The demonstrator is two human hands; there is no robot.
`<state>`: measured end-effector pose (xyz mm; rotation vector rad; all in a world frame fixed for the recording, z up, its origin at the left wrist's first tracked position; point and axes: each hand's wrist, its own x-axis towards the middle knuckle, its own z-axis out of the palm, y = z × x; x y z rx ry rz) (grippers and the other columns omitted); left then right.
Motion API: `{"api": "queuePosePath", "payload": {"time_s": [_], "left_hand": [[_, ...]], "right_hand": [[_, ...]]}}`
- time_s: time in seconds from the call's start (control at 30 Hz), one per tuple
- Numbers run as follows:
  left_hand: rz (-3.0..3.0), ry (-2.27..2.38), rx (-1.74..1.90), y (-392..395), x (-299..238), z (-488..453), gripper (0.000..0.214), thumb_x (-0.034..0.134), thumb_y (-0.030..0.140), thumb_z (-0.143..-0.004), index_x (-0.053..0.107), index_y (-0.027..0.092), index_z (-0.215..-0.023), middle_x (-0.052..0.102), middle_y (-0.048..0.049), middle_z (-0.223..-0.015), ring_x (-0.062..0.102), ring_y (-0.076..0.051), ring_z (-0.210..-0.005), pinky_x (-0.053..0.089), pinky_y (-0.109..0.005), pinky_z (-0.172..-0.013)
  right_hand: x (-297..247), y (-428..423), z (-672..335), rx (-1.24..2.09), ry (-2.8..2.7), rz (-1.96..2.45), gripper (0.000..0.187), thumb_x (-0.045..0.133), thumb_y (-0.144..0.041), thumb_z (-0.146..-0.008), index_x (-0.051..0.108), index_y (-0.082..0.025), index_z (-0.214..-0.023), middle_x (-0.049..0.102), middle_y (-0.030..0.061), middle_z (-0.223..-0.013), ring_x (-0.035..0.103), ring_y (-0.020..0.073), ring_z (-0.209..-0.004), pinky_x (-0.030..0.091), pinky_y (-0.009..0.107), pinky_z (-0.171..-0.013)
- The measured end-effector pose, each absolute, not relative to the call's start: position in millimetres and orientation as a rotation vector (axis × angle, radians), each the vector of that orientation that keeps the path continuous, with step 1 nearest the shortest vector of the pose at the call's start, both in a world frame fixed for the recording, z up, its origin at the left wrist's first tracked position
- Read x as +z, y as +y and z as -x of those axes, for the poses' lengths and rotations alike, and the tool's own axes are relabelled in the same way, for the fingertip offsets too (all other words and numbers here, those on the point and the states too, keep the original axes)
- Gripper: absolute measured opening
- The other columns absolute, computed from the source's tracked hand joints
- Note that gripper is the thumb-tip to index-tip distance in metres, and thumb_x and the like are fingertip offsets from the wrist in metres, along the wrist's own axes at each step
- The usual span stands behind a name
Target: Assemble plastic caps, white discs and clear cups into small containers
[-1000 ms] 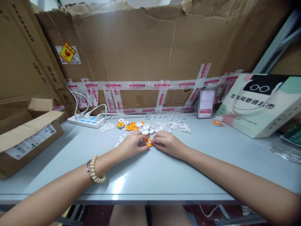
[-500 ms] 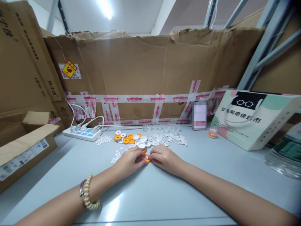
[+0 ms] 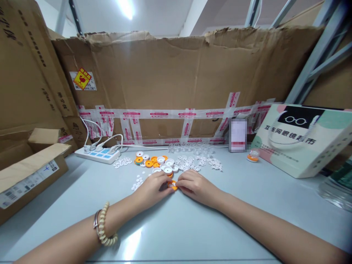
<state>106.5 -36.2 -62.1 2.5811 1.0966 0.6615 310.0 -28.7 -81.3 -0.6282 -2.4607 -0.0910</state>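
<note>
My left hand pinches the left side of a small orange round cap between thumb and fingers, just above the table. A bit of white shows inside the cap. My right hand has its fingertips pressed together at the cap's right edge; whatever they pinch is too small to make out. Right behind my hands sits a cluster of orange round caps and white round caps. Small white discs are scattered left of my left hand, and white openwork pieces are spread behind my right hand.
Clear plastic domes line the back by a cardboard wall. A power strip and an open carton stand at left. To the right are a phone, an orange-and-clear piece, a paper bag and a large bottle.
The view has shifted slightly, so the surroundings sit a little differently. Both hands stay at the orange cap, with only small finger movement.
</note>
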Motion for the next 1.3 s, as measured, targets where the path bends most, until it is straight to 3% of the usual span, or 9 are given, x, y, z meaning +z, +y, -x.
{"api": "queuePosePath", "payload": {"time_s": [0.5,1.07,1.3], "left_hand": [[-2.585,1.084,0.690,-36,-66,-106,0.017,0.056,0.028,-0.082,0.064,0.016,-0.091,0.062,-0.0059,-0.087,0.057,-0.018,-0.080,0.043,-0.027,-0.070],[-2.532,1.197,0.870,-27,-43,-93,0.019,0.049,0.031,-0.086,0.060,0.018,-0.094,0.062,-0.0055,-0.093,0.056,-0.019,-0.088,0.042,-0.032,-0.080],[-2.483,1.341,0.645,-2,-37,-103,0.027,0.060,0.036,-0.075,0.062,0.014,-0.090,0.061,-0.0080,-0.088,0.055,-0.023,-0.086,0.041,-0.034,-0.077]], "right_hand": [[-80,-32,-311,0.098,-2.452,0.715,0.024,0.048,-0.008,-0.078,0.064,-0.019,-0.093,0.064,0.0067,-0.084,0.058,0.0178,-0.079,0.045,0.033,-0.073],[-73,-32,-316,0.328,-2.166,0.811,0.021,0.046,-0.011,-0.082,0.062,-0.019,-0.091,0.065,0.0065,-0.084,0.060,0.0172,-0.078,0.048,0.033,-0.072],[-74,-32,-311,0.391,-2.154,0.872,0.016,0.048,-0.014,-0.081,0.062,-0.018,-0.089,0.066,0.0058,-0.081,0.059,0.0170,-0.076,0.048,0.032,-0.070]]}}
